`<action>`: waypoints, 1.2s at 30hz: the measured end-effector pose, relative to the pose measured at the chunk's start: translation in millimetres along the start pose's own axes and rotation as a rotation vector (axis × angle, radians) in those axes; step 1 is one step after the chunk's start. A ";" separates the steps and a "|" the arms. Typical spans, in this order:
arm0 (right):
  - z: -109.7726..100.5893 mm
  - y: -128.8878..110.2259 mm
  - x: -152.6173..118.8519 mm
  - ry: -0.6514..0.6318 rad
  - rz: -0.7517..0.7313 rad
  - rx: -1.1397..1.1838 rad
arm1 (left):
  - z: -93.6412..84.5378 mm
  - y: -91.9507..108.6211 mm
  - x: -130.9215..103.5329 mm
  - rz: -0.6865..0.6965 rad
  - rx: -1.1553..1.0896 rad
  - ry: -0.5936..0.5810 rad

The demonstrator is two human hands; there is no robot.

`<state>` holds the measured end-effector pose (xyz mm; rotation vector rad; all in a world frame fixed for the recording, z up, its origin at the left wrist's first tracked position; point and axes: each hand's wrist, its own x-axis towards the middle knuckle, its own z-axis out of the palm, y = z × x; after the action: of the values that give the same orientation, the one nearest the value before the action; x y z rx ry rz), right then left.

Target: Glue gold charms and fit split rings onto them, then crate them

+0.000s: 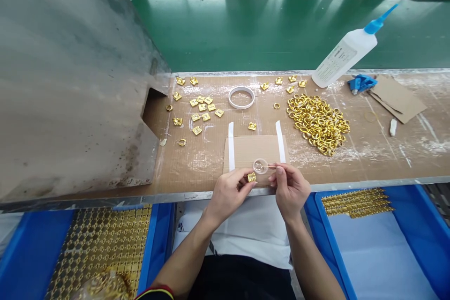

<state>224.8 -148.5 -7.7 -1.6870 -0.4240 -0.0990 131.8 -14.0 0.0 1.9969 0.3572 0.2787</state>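
My left hand (230,191) pinches a small gold square piece (251,177) between thumb and fingers at the bench's near edge. My right hand (290,187) holds a thin stick (270,167) whose tip rests in a small clear round dish (260,166). The dish sits on a cardboard square (246,150) taped down with two white strips. Several more gold square pieces (202,108) lie scattered to the left, and a heap of gold rings (318,122) lies to the right.
A white glue bottle with a blue nozzle (346,51) lies tilted at the back right beside a blue clip (360,83) and cardboard scraps (397,98). A tape ring (241,97) sits mid-bench. A metal panel (70,79) fills the left. Blue bins (425,239) hold gold parts below.
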 end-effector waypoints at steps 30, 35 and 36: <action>-6.8 20.1 -27.6 -0.194 -0.221 0.024 | 0.3 -0.3 -1.0 0.030 -0.004 -0.007; -7.1 19.3 -27.1 -0.198 -0.225 0.009 | 0.3 0.5 -0.8 0.027 -0.006 -0.007; -6.9 19.2 -26.9 -0.199 -0.230 0.003 | 0.3 0.6 -0.7 0.027 -0.008 -0.006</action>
<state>207.5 -163.0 -32.8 -1.6462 -0.7667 -0.0990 131.3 -14.8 0.4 1.9957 0.3249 0.2905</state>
